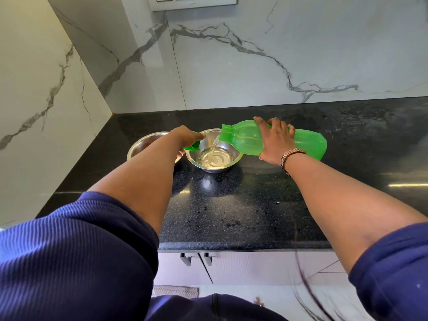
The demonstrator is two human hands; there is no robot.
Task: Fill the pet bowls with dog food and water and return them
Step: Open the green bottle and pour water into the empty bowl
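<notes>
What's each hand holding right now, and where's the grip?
Right hand grips the green bottle around its middle. Left hand holds the green cap.

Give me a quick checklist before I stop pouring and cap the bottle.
1. Stream lands inside the water bowl: ok.
2. Right hand grips the green bottle firmly: ok.
3. Cap ready in the left hand: ok.
4. Water level well below the rim: ok.
5. Second bowl holds food: cannot tell, the arm hides it.
6. Countertop around the bowl is dry: cannot tell.
</notes>
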